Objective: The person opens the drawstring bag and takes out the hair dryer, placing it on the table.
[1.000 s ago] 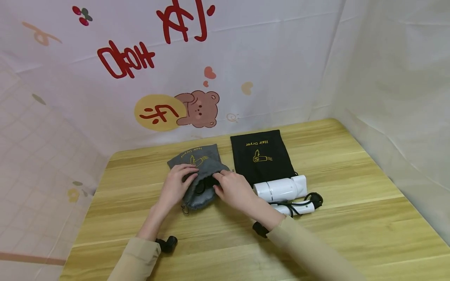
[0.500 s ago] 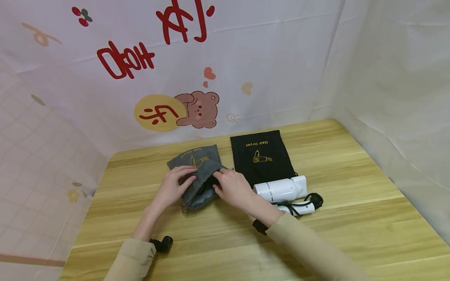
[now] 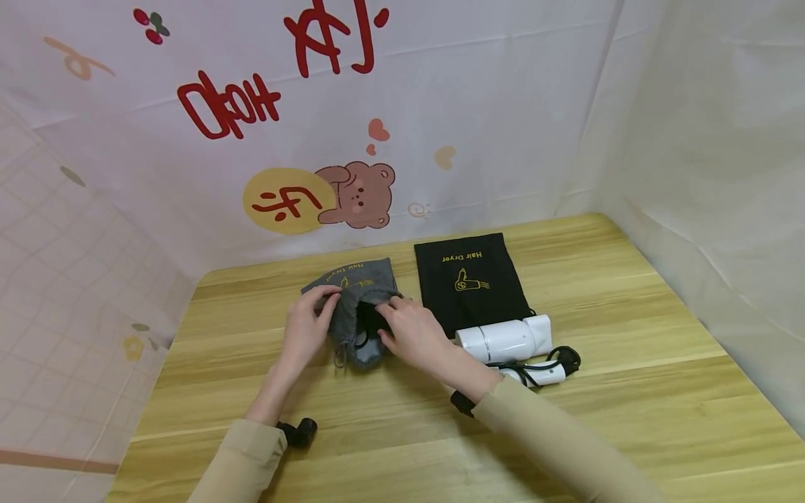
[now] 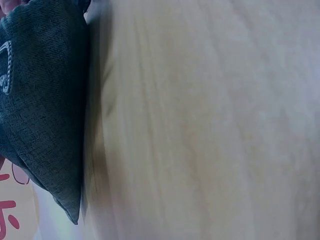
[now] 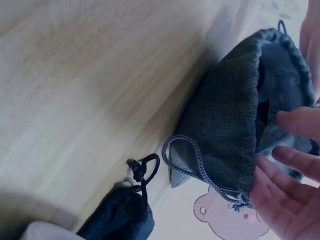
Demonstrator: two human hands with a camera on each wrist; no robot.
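Note:
A grey drawstring bag [image 3: 344,321] printed "Hair Dryer" lies on the table, its gathered mouth facing the person. My left hand [image 3: 306,325] pinches the left side of the rim between thumb and fingers. On the opposite side, my right hand [image 3: 411,332] holds the rim. In the right wrist view, the right fingers [image 5: 272,192] lie along the rim of the grey bag [image 5: 220,110], whose mouth gapes. Something dark with a thin black loop shows inside; its kind is unclear. The left wrist view catches only the bag's side [image 4: 45,100].
A black "Hair Dryer" drawstring bag [image 3: 472,283] lies flat to the right. In front of it is a white hair dryer [image 3: 503,340] with a black cord [image 3: 569,358] bundled by its handle. The wooden table [image 3: 377,447] meets a printed curtain [image 3: 503,105] behind.
The left hand has drawn its side of the rim up and back, turning the bag's mouth and opening it wider. My right hand has barely moved.

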